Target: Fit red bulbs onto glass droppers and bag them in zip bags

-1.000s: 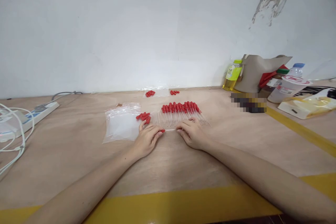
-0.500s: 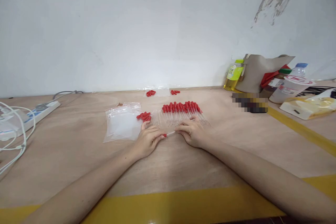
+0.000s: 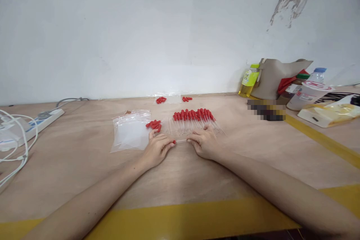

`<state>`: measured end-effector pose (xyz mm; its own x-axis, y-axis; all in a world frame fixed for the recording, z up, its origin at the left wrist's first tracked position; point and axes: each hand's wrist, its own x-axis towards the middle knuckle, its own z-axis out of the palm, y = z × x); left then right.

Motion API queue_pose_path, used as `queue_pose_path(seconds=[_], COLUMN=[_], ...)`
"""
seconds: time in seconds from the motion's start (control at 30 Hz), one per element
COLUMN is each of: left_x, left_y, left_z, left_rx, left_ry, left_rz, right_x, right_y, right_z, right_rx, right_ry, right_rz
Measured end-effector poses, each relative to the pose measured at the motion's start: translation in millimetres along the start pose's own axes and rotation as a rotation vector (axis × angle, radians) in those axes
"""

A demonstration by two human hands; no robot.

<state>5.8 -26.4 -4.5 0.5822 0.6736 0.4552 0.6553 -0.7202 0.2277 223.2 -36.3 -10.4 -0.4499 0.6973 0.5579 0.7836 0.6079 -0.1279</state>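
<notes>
My left hand (image 3: 159, 148) pinches a red rubber bulb (image 3: 174, 142), only its end showing past the fingertips. Between my hands lies a thin clear dropper tube (image 3: 181, 141), its left end at the bulb and its other end in the closed fingers of my right hand (image 3: 204, 142). Just beyond are a row of droppers with red bulbs (image 3: 194, 114) and several bare clear tubes (image 3: 168, 125). Loose red bulbs (image 3: 153, 124) lie past my left hand, partly over clear zip bags (image 3: 131, 135).
More red bulbs (image 3: 161, 100) lie on clear plastic near the wall. On the left are a power strip (image 3: 45, 122) and white cables (image 3: 26, 146). At right stand a yellow-green bottle (image 3: 249, 80), a grey bag (image 3: 270, 78), a lidded cup (image 3: 308, 95) and a yellowish packet (image 3: 323, 114).
The bulb and tube ends have come into line at my fingertips, and the tube lies more level. My left hand has shifted slightly left.
</notes>
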Motion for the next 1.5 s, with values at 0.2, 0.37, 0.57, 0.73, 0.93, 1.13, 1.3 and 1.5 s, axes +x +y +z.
queue_pose_path(seconds=[0.2, 0.37, 0.57, 0.73, 0.93, 1.13, 1.3, 1.5], left_x=[0, 2, 3, 2, 3, 8, 8, 3], left_y=[1, -2, -1, 2, 2, 0, -9, -27], left_z=[-2, -1, -1, -4, -5, -5, -7, -6], left_rx=[-0.057, -0.124, -0.107, -0.080, -0.009, 0.116, 0.210, 0.297], left_ry=[-0.062, -0.131, -0.060, -0.034, -0.094, -0.101, 0.003, 0.165], left_rz=[-0.016, -0.025, -0.036, 0.000, 0.120, 0.272, 0.280, -0.089], right_x=[3, 5, 3, 5, 9, 12, 14, 25], right_y=[6, 14, 2, -8, -11, -13, -19, -1], right_z=[-1, 1, -1, -6, -6, 1, -9, -14], right_rx=[0.025, -0.004, -0.023, 0.111, 0.278, 0.417, 0.446, 0.534], right_ry=[-0.052, -0.019, -0.008, -0.151, -0.313, -0.377, -0.385, -0.419], right_rz=[-0.041, -0.117, -0.048, 0.069, 0.203, 0.258, 0.232, 0.376])
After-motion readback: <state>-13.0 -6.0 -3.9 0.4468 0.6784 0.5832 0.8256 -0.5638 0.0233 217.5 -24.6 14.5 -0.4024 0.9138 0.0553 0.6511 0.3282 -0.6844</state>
